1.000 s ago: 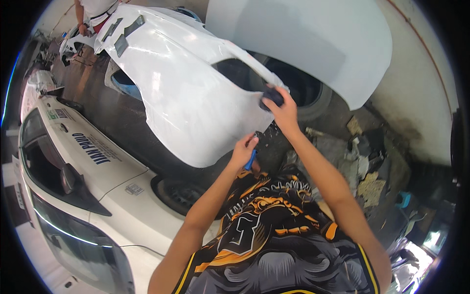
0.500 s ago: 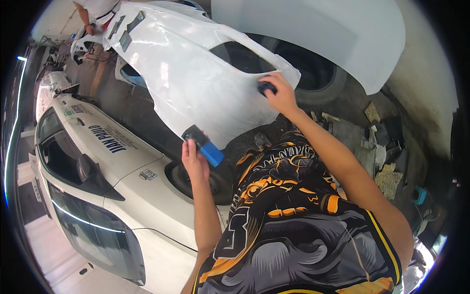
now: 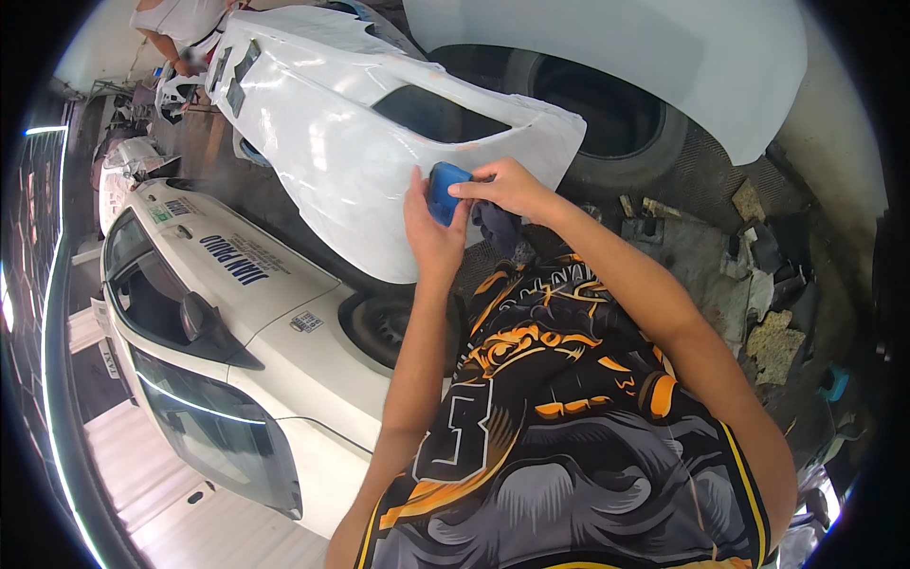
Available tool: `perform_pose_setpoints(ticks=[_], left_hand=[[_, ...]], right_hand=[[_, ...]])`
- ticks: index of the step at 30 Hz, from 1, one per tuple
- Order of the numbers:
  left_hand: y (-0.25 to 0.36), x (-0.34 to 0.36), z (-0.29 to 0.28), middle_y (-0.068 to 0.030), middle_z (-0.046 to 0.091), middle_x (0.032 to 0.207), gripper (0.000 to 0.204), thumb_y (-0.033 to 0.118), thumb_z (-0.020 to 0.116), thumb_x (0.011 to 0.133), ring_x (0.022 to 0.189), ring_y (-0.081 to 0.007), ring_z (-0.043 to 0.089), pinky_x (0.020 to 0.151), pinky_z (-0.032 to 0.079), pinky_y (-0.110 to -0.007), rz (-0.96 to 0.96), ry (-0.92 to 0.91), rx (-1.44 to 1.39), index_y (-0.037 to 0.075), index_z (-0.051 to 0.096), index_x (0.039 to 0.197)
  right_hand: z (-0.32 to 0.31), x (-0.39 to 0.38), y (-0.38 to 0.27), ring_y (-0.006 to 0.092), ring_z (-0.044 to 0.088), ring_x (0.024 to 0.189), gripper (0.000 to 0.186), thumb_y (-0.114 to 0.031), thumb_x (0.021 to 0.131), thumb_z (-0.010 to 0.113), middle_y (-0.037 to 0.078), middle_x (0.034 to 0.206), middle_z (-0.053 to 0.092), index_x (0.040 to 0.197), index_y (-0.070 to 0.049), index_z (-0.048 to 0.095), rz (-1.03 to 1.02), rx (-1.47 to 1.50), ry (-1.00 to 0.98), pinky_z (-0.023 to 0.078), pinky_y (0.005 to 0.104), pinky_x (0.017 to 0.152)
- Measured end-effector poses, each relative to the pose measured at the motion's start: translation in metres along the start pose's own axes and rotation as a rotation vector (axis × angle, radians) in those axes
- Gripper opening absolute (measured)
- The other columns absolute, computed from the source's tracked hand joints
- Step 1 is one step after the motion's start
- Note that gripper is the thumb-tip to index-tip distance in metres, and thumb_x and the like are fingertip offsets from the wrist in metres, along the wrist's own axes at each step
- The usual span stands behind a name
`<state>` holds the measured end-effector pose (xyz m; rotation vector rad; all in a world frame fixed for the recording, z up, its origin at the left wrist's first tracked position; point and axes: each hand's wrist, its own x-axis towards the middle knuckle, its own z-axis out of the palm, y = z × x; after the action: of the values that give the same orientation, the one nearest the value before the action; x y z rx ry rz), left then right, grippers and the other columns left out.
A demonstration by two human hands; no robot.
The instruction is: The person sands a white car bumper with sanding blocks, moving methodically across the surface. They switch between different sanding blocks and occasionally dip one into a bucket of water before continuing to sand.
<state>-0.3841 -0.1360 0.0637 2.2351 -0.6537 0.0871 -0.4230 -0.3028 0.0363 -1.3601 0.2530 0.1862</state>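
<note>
Currently, your work sits at the near end of the white panel [image 3: 332,180], taken as landmark for all places below. Your left hand [image 3: 434,228] is closed around the blue block [image 3: 442,194], fingers on one side and thumb on the other. Your right hand [image 3: 512,190] pinches the block's right edge; the dark cloth [image 3: 500,232] hangs below it, apparently held by the curled fingers, though their hold is partly hidden. Block position: in front of the panel's near end, just short of its dark opening as you see it; contact with the surface cannot be told.

Progress, judged: partway. Panel is all white, with bright reflections along its middle and a duller, cloudy look toward the near end. Whether that dullness marks worked or unworked surface cannot be settled from this view. No finished boundary is visible. Judged as left: the handling of block and cloth looks like a pause between passes, so the surface work seems unfinished.

Surroundings: white car [image 3: 237,332] left of the panel; co-worker's hand [image 3: 182,67] near its far end.
</note>
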Motion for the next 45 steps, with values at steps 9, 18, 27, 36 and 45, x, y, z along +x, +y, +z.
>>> perform_pose_setpoints(ticks=[9,18,27,36,45], left_hand=[[0.01,0.016,-0.011,-0.0183,0.063,0.132,0.049,0.018,0.065,0.101,0.12,-0.0302,0.063,0.106,0.051,-0.05,-0.482,-0.192,-1.176,-0.005,0.051,0.143],[0.032,0.02,0.031,-0.0163,0.066,0.132,0.058,0.006,0.075,0.091,0.117,-0.0267,0.065,0.1,0.051,-0.036,-0.371,-0.13,-0.731,-0.001,0.053,0.145],[-0.019,0.072,-0.009,-0.0182,0.066,0.124,0.037,0.016,0.079,0.084,0.108,-0.0372,0.062,0.095,0.05,-0.046,0.187,0.189,0.641,0.018,0.077,0.121],[-0.016,0.079,0.007,-0.0133,0.066,0.121,0.041,0.02,0.08,0.079,0.1,-0.0337,0.062,0.079,0.05,-0.047,0.287,0.181,0.861,0.029,0.076,0.119],[-0.017,0.085,-0.004,-0.0138,0.066,0.119,0.043,0.024,0.081,0.078,0.1,-0.0343,0.062,0.081,0.05,-0.045,0.311,0.002,0.955,0.029,0.076,0.12]], right_hand=[[-0.149,-0.059,-0.007,0.0375,0.057,0.132,0.054,-0.025,0.093,0.062,0.022,0.144,0.057,0.141,-0.001,0.055,-0.215,0.882,-0.108,0.051,0.0457,0.107],[-0.123,-0.028,0.037,0.0183,0.07,0.098,0.049,-0.036,0.09,0.078,0.009,0.112,0.07,0.126,-0.004,0.069,0.154,0.407,-0.11,0.056,0.0348,0.084],[-0.104,0.048,-0.014,0.0309,0.073,0.097,0.069,-0.047,0.07,0.089,0.012,0.101,0.075,0.121,-0.005,0.07,-0.409,-0.968,0.458,0.058,0.042,0.081],[-0.111,0.089,-0.018,0.0286,0.076,0.084,0.03,-0.035,0.075,0.082,0.009,0.088,0.077,0.092,-0.011,0.078,-0.211,-1.136,0.178,0.06,0.0412,0.073],[-0.11,0.087,-0.022,0.0289,0.076,0.083,0.029,-0.033,0.072,0.084,0.01,0.087,0.077,0.089,-0.01,0.079,-0.233,-1.109,0.165,0.061,0.0405,0.072]])
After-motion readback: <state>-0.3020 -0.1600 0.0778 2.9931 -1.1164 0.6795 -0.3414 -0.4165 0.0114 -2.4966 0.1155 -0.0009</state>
